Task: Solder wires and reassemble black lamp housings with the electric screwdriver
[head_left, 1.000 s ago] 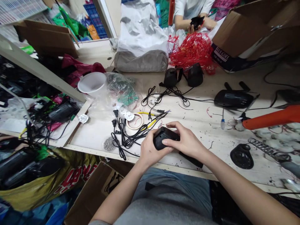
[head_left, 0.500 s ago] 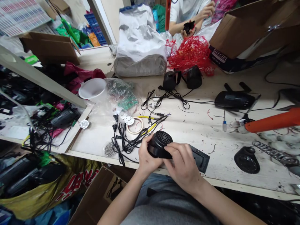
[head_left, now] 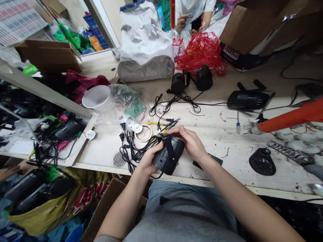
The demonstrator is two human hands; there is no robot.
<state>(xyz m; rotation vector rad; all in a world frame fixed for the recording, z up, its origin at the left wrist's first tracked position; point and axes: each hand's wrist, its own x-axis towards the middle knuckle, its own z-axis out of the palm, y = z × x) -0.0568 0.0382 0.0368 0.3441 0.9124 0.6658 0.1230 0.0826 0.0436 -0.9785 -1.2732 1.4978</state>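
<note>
A round black plastic lamp housing (head_left: 168, 155) with a black bracket strap across it is held over the near edge of the workbench (head_left: 217, 131). My left hand (head_left: 147, 160) is closed around its left underside. My right hand (head_left: 190, 144) grips its upper right side, fingers curled over the rim near the strap. A bundle of black power cords (head_left: 133, 148) lies just left of the housing, beside a pale ring (head_left: 143, 132). A flat black plate (head_left: 209, 160) lies on the bench under my right wrist.
Two more black housings (head_left: 191, 80), a red wire tangle (head_left: 199, 53), a grey-white sack (head_left: 145, 43) and another person's hands (head_left: 186, 22) are at the back. An orange tool (head_left: 290, 117), black device (head_left: 247, 99), black cap (head_left: 261, 162), white bowl (head_left: 96, 96) and small screws (head_left: 118, 159) surround me.
The housing was turned over: its perforated face pointed up half a second ago, now its smooth body and strap face me. My right hand moved from its front to its upper right.
</note>
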